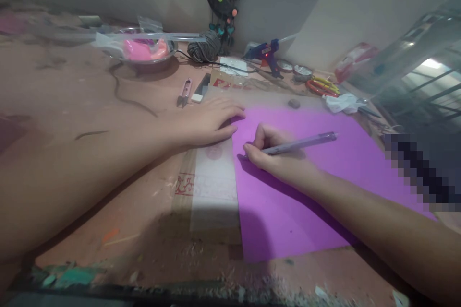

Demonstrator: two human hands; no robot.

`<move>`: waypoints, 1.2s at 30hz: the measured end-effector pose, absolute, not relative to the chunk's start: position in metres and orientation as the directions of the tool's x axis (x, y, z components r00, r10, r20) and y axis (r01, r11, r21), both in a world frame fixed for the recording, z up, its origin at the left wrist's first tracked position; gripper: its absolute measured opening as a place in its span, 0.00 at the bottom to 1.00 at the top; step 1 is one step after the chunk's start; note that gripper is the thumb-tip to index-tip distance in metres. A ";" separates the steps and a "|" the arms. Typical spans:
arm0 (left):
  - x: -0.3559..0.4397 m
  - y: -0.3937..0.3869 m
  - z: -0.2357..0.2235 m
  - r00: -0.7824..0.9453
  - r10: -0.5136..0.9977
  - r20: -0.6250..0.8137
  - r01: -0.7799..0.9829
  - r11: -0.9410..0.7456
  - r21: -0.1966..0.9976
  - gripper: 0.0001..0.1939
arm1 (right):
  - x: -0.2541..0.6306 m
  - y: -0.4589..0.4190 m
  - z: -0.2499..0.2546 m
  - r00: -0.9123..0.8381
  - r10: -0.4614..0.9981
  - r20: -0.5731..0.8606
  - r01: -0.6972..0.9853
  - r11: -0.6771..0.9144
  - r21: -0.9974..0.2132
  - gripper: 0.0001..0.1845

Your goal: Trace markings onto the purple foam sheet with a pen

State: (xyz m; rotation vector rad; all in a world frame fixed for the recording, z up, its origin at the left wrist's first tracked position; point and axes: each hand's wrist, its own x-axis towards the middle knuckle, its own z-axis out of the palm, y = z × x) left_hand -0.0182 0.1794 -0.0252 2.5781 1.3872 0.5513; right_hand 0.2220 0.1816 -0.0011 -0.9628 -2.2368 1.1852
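A sheet of purple paper (306, 220) lies on the table, partly over a whitish sheet (214, 206) with red print beneath. My right hand (272, 148) is closed around a pen (306, 143), its tip at the purple paper's left edge. Flat on the whitish sheet rests my left hand (212, 122), fingers stretched out, with fingertips touching the purple paper's upper left edge. Just beyond this hand are thread snips (185, 92) and a white-ended eraser (200, 88).
Along the back stand a clear bowl (151, 66) with pink material, grey yarn (204, 48), a blue glue gun (265, 53) and red- and yellow-handled tools (322, 86). White crumpled tissue (344, 103) lies right of them. Small scraps (75, 276) litter the front edge.
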 end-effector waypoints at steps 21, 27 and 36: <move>-0.019 0.181 -0.026 0.510 0.824 0.246 0.766 -0.565 0.306 0.23 | 0.219 0.180 0.002 -0.643 0.751 0.149 0.372 0.476 -0.796 0.15; -0.019 0.180 -0.026 0.500 0.832 0.239 0.774 -0.553 0.308 0.23 | 0.219 0.181 0.003 -0.627 0.760 0.170 0.373 0.485 -0.791 0.15; -0.019 0.179 -0.026 0.507 0.824 0.253 0.770 -0.565 0.296 0.23 | 0.222 0.181 0.004 -0.603 0.782 0.157 0.378 0.454 -0.807 0.15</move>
